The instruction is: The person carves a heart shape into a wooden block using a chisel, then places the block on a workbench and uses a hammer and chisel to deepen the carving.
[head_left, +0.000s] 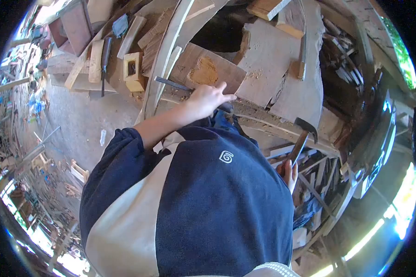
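My left hand (203,102) lies over a chisel (171,83), fingers closed round it with a couple of fingertips sticking out. The metal blade points up and left, and a dark handle end shows past the hand. Just beyond sits a wooden block (233,76) with a pale, freshly cut patch (205,71) on its top face. Down at my right side, my right hand (287,174), partly hidden by my shirt, grips a hammer (300,141) by its wooden handle. The hammer's dark metal head is uppermost, apart from the block.
A broad wooden slab (300,69) with chips spreads beyond the block. To the left lie a long dark-handled tool (105,67), a small hollowed wood block (134,74) and a blue rag (120,26). Scrap wood (321,177) is piled at right.
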`<state>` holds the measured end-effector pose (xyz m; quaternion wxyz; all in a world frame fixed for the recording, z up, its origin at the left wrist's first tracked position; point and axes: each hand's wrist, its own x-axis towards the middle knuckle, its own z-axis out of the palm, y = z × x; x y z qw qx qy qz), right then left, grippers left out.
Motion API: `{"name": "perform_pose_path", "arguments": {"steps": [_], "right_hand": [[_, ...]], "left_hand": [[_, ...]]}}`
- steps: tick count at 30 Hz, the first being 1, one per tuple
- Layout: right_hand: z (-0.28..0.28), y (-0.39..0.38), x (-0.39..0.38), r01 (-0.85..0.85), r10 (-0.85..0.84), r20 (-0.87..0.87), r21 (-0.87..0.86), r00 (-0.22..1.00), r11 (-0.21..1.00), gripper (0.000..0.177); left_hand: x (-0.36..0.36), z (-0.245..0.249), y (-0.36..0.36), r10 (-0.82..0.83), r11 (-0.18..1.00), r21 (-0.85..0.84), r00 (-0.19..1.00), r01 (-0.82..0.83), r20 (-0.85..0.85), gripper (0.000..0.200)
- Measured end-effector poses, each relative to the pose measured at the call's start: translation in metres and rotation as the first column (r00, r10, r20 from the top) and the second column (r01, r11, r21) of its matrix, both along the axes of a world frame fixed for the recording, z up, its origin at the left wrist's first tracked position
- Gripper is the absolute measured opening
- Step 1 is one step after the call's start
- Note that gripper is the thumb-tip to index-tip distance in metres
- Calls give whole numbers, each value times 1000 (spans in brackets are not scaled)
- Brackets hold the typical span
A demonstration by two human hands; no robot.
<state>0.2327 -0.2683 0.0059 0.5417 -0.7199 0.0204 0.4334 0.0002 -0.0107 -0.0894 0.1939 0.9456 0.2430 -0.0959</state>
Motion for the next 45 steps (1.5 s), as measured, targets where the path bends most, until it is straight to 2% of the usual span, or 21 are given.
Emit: {"name": "perform_pose_path", "arguments": {"steps": [1,3,5,7,8,11,12,13,15,16,19,21,23,25,28,34,36,38,41,42,45], "right_hand": [[-2,1,-5,14,-14,-4,-5,1000,1000,13],[-8,4,-17,-49,49,-23,11,999,999,13],[-5,10,-29,-74,74,-47,7,996,997,14],[-2,15,-39,-98,97,-10,-70,995,993,14],[-2,14,-42,-101,99,-28,-95,995,990,15],[3,20,-56,-97,99,5,-126,995,987,16],[-1,17,-58,-102,101,-22,-73,995,992,17],[-2,17,-62,-99,98,-26,-80,995,992,17],[-1,16,-70,-70,68,-28,-98,997,993,18],[6,21,-71,-119,117,-25,-172,993,978,18],[1,19,-73,-86,83,-21,-144,996,986,17],[7,24,-73,-72,70,-15,-158,997,985,15],[9,27,-69,-139,150,39,-195,988,971,14],[12,34,-68,-98,108,39,-197,993,975,13],[14,35,-63,-94,94,-11,-159,996,983,11],[7,34,-46,-204,199,-49,-194,979,960,10],[3,36,-40,-228,210,-118,-165,971,960,9],[5,44,-38,-241,219,-136,-167,966,956,11],[0,48,-30,-275,250,-153,-173,956,946,11],[-3,48,-28,-299,274,-152,-177,950,938,9],[-2,50,-29,-270,241,-193,-140,951,953,10]], "left_hand": [[-1,-5,4,-14,1000,-5,1000,14,-4,74],[-1,-15,9,16,999,30,991,-20,132,68],[11,-18,10,63,998,13,993,-64,101,60],[18,-35,15,153,988,-24,957,-152,248,58],[21,-28,18,203,979,-81,943,-188,264,57],[28,-40,17,284,959,-102,899,-265,333,54],[28,-42,16,307,946,-195,904,-257,296,53],[27,-38,13,307,946,-201,906,-255,291,53],[24,-37,7,400,916,-113,857,-385,324,54],[23,-38,8,420,905,-92,842,-415,339,53],[20,-34,14,509,861,-171,820,-479,263,52],[19,-40,18,499,863,-231,829,-449,253,55],[21,-33,22,462,877,-220,876,-427,139,56],[22,-37,19,471,876,-192,870,-443,142,56],[25,-38,13,489,870,-143,863,-472,128,57],[30,-36,5,516,856,-70,851,-512,93,58],[29,-39,3,517,856,-47,851,-515,90,57],[26,-41,2,503,864,-67,853,-499,137,54],[25,-35,11,477,876,-137,872,-461,113,52],[26,-33,14,464,883,-117,883,-455,67,49],[28,-34,14,402,916,-42,913,-400,69,48]]}}
